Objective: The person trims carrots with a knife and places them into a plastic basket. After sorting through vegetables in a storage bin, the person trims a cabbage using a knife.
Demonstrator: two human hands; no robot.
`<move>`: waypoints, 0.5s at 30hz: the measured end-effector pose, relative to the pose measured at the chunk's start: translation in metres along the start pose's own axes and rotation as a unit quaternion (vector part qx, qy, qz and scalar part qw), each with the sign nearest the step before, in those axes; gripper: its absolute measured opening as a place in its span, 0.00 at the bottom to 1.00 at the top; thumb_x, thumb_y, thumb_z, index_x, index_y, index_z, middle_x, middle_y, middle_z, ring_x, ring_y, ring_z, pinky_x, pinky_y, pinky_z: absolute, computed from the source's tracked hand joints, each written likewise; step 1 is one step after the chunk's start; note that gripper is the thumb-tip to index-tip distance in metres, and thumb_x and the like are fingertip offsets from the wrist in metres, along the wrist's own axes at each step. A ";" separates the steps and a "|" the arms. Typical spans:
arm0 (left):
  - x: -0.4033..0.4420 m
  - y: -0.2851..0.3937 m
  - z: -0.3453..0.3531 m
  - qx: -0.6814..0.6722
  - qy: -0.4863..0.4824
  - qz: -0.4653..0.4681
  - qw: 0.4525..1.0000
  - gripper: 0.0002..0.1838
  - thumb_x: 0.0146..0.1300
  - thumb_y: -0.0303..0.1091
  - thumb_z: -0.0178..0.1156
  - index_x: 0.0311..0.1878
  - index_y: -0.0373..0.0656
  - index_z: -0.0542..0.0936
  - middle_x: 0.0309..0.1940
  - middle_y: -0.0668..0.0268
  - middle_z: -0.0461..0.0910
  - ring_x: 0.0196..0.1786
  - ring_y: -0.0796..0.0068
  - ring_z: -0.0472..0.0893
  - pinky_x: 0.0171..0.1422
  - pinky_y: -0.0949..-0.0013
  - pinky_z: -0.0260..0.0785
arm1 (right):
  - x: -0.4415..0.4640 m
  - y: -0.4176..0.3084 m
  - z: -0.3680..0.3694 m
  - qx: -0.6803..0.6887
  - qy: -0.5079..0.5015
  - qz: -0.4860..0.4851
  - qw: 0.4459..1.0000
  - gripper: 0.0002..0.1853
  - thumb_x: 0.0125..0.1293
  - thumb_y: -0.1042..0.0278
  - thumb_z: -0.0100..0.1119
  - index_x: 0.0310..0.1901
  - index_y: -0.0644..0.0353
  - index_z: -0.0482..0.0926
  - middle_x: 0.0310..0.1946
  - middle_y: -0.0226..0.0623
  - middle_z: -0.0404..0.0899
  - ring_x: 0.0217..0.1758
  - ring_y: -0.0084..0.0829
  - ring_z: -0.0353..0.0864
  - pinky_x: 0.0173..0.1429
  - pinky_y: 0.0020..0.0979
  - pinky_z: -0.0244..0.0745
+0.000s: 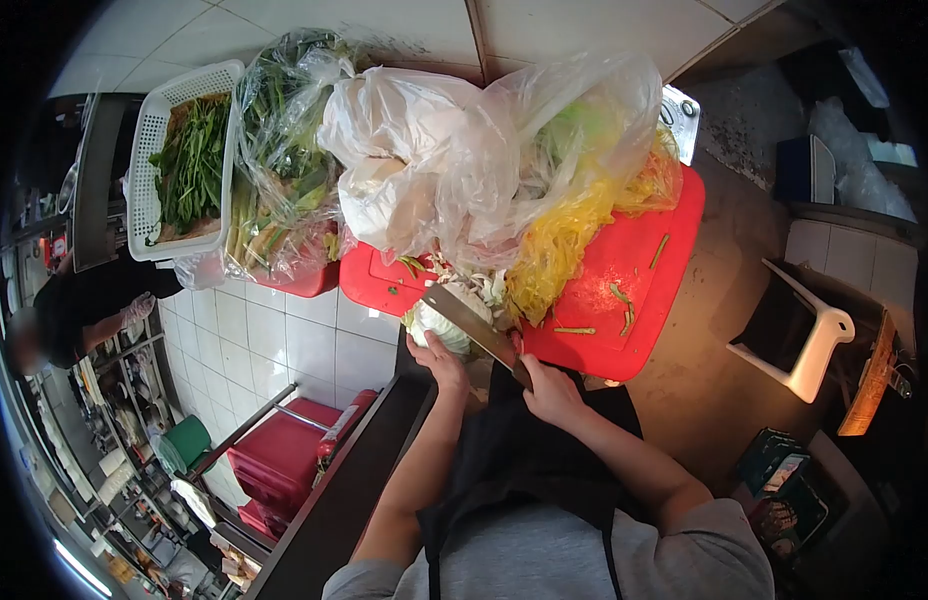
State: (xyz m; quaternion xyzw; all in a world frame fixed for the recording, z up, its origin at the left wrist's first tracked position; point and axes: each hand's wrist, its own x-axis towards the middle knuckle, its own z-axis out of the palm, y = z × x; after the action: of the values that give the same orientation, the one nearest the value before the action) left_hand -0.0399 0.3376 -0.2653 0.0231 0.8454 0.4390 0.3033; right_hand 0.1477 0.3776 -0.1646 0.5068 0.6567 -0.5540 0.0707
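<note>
My right hand (554, 393) grips the handle of a cleaver (474, 325), whose broad blade points up and left across a cabbage (439, 325). My left hand (440, 362) rests against the near left side of the cabbage, its fingers curved around it. Shredded pale pieces lie just beyond the blade, beside the cabbage. Beneath is a red board or lid (624, 320) with a few green stem scraps on its right part. Whether the blade has cut into the cabbage, I cannot tell.
Behind the cabbage sit a white plastic bag (404, 130), a clear bag (584, 110) and a yellow bag (559, 255). To the left are bagged greens (289, 150) and a white basket (137, 200) of leaves. A white stool (814, 350) stands right; another person (94, 310) is far left.
</note>
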 end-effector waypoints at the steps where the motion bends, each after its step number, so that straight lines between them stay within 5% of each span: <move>1: 0.004 -0.006 -0.001 -0.013 -0.011 -0.003 1.000 0.37 0.71 0.51 0.45 0.72 0.42 0.42 0.67 0.53 0.50 0.68 0.60 0.57 0.69 0.59 0.55 | -0.002 0.005 0.003 0.000 -0.022 0.017 1.000 0.25 0.54 0.73 0.56 0.55 0.54 0.62 0.41 0.49 0.78 0.43 0.54 0.78 0.44 0.52 0.72; 10: 0.017 -0.036 -0.021 -0.134 -0.108 0.012 0.985 0.35 0.71 0.55 0.42 0.72 0.55 0.39 0.69 0.58 0.51 0.68 0.59 0.59 0.69 0.54 0.57 | 0.047 0.010 -0.022 -0.023 0.007 -0.013 1.000 0.23 0.54 0.74 0.54 0.53 0.57 0.64 0.35 0.54 0.78 0.41 0.56 0.77 0.43 0.52 0.71; 13: 0.000 -0.013 -0.019 -0.181 -0.111 -0.011 0.977 0.36 0.72 0.52 0.41 0.71 0.44 0.39 0.68 0.53 0.50 0.68 0.61 0.59 0.72 0.61 0.51 | 0.016 0.012 -0.014 -0.005 0.005 -0.034 0.999 0.23 0.54 0.74 0.53 0.53 0.58 0.64 0.35 0.55 0.78 0.41 0.56 0.78 0.42 0.52 0.72; 15: -0.001 -0.013 -0.020 -0.182 -0.106 -0.027 0.977 0.36 0.72 0.52 0.41 0.72 0.45 0.39 0.69 0.53 0.50 0.68 0.61 0.58 0.72 0.61 0.51 | 0.016 0.022 -0.004 -0.014 0.003 -0.040 0.999 0.22 0.54 0.74 0.53 0.53 0.58 0.64 0.35 0.55 0.78 0.41 0.56 0.78 0.42 0.52 0.72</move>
State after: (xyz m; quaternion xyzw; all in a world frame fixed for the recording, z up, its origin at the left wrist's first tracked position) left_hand -0.0470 0.3148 -0.2661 -0.0085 0.7147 0.5723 0.4021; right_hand 0.1586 0.3874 -0.1876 0.4811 0.6843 -0.5454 0.0537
